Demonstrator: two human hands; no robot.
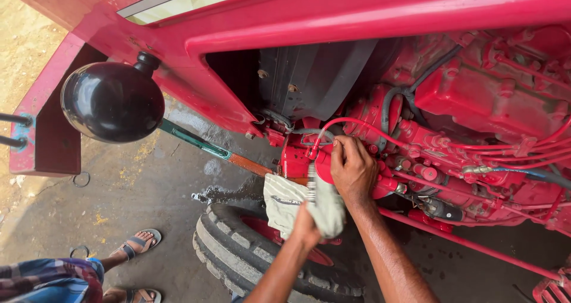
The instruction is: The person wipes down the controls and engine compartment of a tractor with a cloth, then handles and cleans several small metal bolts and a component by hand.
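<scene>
Right hand closed over red filter housing, nearer one. Left hand just below, bunching pale cloth against it. Housing axis roughly vertical.

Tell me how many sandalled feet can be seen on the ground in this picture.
2. One sandalled foot is on the concrete at lower left, left of the tyre. The other foot is just below it, at the bottom edge, partly cut off. More may be hidden.
</scene>
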